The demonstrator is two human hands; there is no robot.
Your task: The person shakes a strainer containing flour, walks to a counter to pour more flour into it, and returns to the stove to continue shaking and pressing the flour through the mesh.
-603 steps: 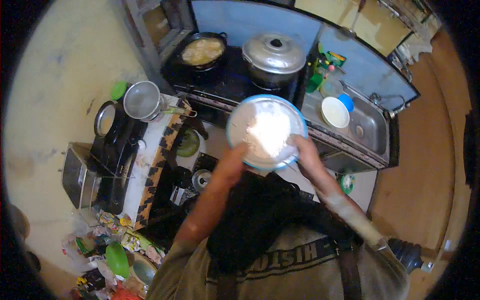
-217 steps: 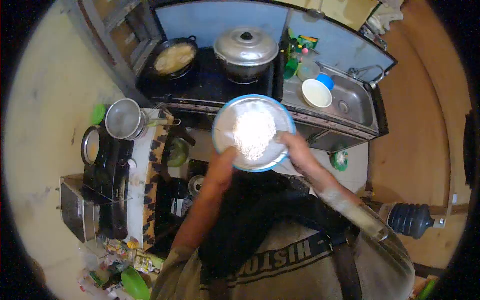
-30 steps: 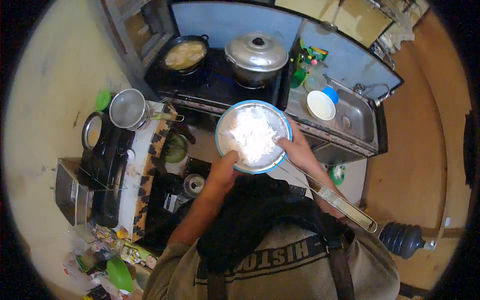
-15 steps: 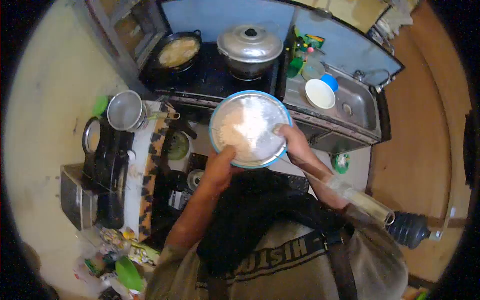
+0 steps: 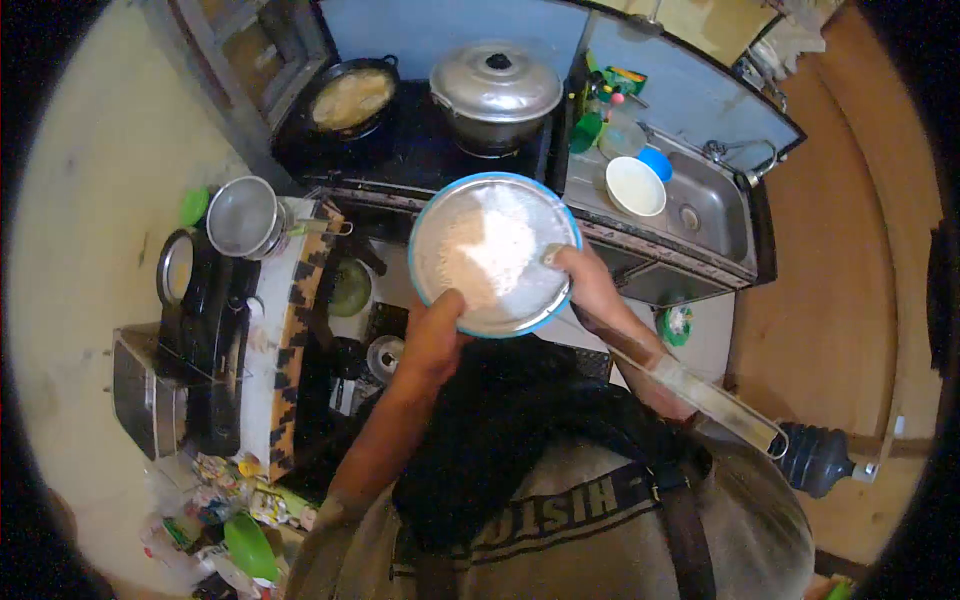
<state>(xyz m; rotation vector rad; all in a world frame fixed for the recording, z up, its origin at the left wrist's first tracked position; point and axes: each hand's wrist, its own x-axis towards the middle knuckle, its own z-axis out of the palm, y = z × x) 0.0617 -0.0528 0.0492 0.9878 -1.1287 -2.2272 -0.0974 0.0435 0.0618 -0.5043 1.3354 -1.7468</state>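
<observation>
Left hand: my left hand (image 5: 432, 335) reaches up from below, forearm angled across my chest, fingers closed on the near rim of the blue-rimmed bowl (image 5: 437, 212), thumb over the edge.
Right hand: my right hand (image 5: 590, 285) comes in from the right, wrist bent, closed on the bowl's right rim with the thumb tip lying just inside on the metal.
Bowl: held up in front of my chest between both hands, over the gap before the stove; the white rice (image 5: 487, 250) sits in a loose heap, thickest at the middle and left.
Long utensil: a flat metal handle (image 5: 700, 395) runs from under my right hand down along the forearm to a loop at its far end; its working end is hidden under the hand and bowl, so I cannot tell what it is.
Hidden: my left fingers under the bowl are out of sight, and the bowl covers part of the stove front.
Stove: a lidded metal pot (image 5: 496, 90) and a dark pan (image 5: 350, 97) with pale food stand beyond the bowl.
Sink: a white bowl (image 5: 635, 186) rests at its left edge.
Tabletop: to my left, a metal strainer (image 5: 241, 215).
Writing: letters on my shirt (image 5: 560, 515) read upside down, roughly "HISTO"; the rest is cut off by straps.
</observation>
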